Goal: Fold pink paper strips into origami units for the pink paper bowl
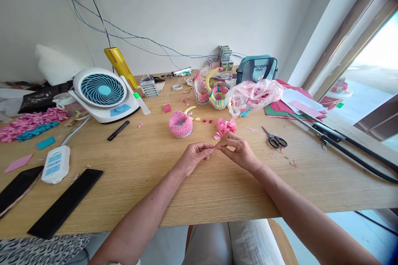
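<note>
Clock ref: centred on hands, 12 = twd wall.
L hand (193, 158): nearly closed; thumb & fingertips pinched on one end of thin pink strip (215, 148); other fingers curled in.
R hand (239, 154): part closed; thumb & forefinger pinched on opp. end of same strip; wrist bent, knuckles up.
Strip: between both hands, just above table (155, 198), nr its mid; exact folds too small to tell.
Pink bowl-shaped piece (180, 125): at 10 o'clock, near L hand, not touching; upright, approx. round, w/ curved yellow piece (190, 109) at its 1 o'clock edge.
Pink folded pcs (224, 126): loose heap, 12 to 1 o'clock, just beyond R hand.
Multicol. woven pieces: two, at 12 o'clock, side by side, one pink-toned (201, 91), one w/ yellow & green (217, 98).
Plastic bag (255, 95): crumpled, semi-clear, 1 o'clock.
Scissors (274, 137): 3 o'clock, dark handles, lying flat; paper scraps (294, 164) adj.
Pen (118, 131): black, 9 o'clock.
Fan (102, 90): white, 10 o'clock, well apart from hands.
</note>
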A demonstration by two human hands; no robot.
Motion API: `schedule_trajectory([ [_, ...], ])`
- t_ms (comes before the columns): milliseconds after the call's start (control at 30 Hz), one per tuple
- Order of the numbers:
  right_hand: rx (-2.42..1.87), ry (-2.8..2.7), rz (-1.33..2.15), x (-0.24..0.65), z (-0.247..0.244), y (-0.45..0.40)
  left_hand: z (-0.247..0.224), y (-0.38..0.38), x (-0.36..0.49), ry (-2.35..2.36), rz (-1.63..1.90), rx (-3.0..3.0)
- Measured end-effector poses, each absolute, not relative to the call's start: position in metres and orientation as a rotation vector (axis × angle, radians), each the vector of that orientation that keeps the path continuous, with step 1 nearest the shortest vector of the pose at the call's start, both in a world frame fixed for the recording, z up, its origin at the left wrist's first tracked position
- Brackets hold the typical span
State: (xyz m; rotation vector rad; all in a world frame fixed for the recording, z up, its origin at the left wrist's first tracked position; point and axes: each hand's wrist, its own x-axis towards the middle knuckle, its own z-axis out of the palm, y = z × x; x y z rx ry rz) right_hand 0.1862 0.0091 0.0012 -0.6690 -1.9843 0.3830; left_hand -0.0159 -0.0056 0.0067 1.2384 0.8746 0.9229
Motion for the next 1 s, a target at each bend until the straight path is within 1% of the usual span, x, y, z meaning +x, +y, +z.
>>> schedule_trajectory([
  [100, -0.695, -1.983, 0.474, 0.1854, 0.0009, 0.0089, 0.0051, -0.0047, -0.0174, 0.874, 0.872, 1.156],
  [233, -0.697, -2.013, 0.502, 0.1849, 0.0007, 0.0079, 0.0038, -0.0041, -0.0179, 0.885, 0.850, 1.130],
  [1000, -0.753, -2.116, 0.348, 0.1850, 0.0085, 0.0026, 0.0027, -0.0031, -0.0179, 0.840, 0.841, 1.034],
])
